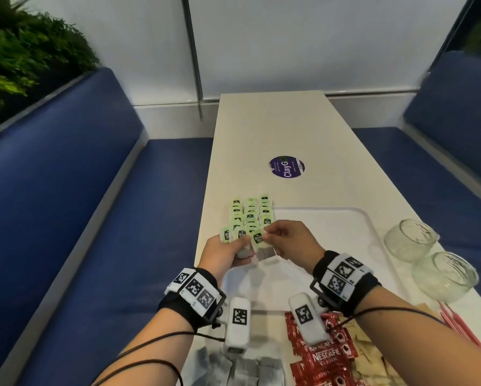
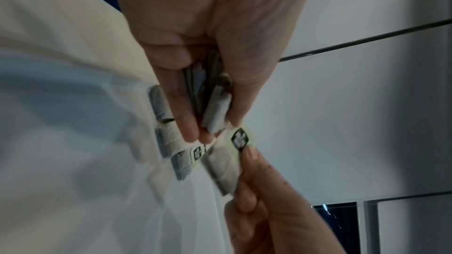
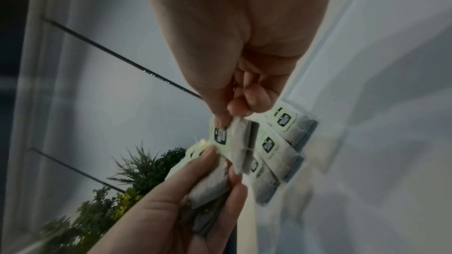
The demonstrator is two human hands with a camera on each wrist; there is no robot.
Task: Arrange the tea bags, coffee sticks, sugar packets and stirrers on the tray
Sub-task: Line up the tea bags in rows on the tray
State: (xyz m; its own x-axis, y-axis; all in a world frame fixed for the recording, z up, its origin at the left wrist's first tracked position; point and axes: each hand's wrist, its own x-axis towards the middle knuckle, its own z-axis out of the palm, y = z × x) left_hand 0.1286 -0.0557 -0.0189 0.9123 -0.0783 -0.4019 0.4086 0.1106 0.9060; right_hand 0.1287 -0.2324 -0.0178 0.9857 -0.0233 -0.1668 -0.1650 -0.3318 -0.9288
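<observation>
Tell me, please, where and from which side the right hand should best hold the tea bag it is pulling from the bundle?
By the stiff green tag, pinched from the right: it sticks out of the left hand's bundle, while the soft pouch would likely crumple.

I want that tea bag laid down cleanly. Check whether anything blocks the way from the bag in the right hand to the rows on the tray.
Nothing visible does. The right hand pinches one tea bag just in front of the rows of tea bags at the tray corner. The left hand, holding more bags, is beside it, not between.
</observation>
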